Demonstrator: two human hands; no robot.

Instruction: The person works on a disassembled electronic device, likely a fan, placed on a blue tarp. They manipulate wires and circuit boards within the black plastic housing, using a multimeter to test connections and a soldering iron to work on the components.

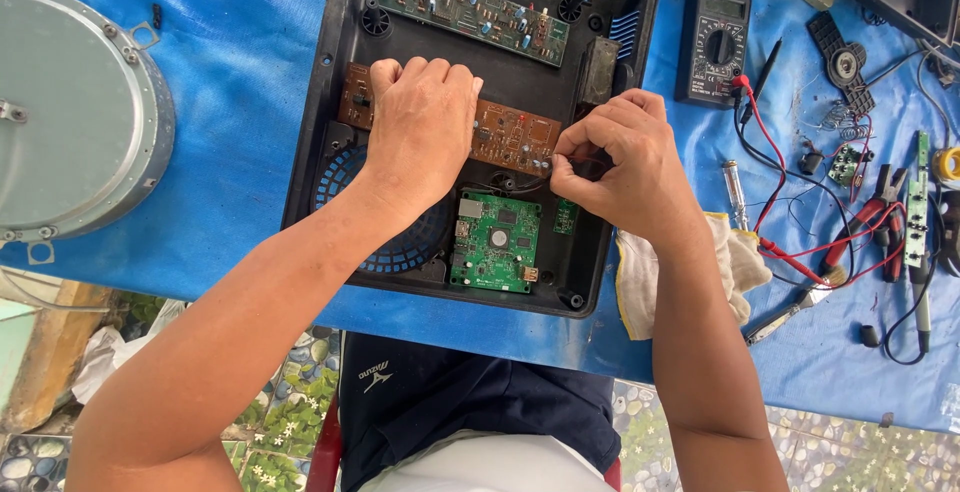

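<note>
Head view looks straight down on a blue cloth [240, 42] spread over the bench, with a black plastic housing [330, 102] lying open in the middle of it. Inside the housing sit three circuit boards: a long green one [470, 7] along the far edge, a brown one [510, 137] across the middle, and a small green board [497, 242] near the person's body.

The left hand [422, 127] lies knuckles-up on the left part of the brown board, fingers curled under and pressed down against it; whether anything is caught beneath them I cannot tell. The right hand [625, 162] is at the right end of the same board, its thumb and forefinger pinched together on a thin black wire [520, 184] that runs by the board's near edge.

Left of the housing rests a round grey metal drum [70, 112], apart from the hands. To the right, a dark multimeter [712, 47] lies on the cloth, with red and black test leads [770, 152] trailing toward the person. A white rag [730, 257] sits partly under the right wrist. Farther right are red-handled pliers [880, 217], a narrow green strip board [917, 197] and a roll of yellow tape [948, 164] at the picture's edge.
</note>
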